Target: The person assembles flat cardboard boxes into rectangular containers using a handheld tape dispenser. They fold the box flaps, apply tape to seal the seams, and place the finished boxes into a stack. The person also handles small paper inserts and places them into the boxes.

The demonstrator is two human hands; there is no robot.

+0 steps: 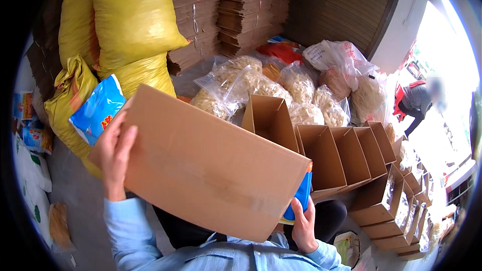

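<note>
A brown cardboard box point(208, 170) is held tilted in front of my chest, a broad side showing. My left hand point(116, 150) grips its left end, thumb on the side, its other fingers partly hidden. A shiny blue plastic bag point(100, 108) with red and yellow print sticks out beyond that end. At the box's lower right end a strip of blue plastic bag point(304, 190) shows, and my right hand point(304, 226) is closed on its lower edge. Whether the two blue parts belong to one bag, I cannot tell. The box's inside is hidden.
Open cardboard boxes point(321, 158) stand in a row to the right, with filled boxes point(396, 206) beyond. Clear bags of pale dried food point(296, 88) lie ahead. Yellow sacks point(133, 15) rise at the left before stacked flat cardboard point(241, 5). Another person point(415, 101) bends at the far right.
</note>
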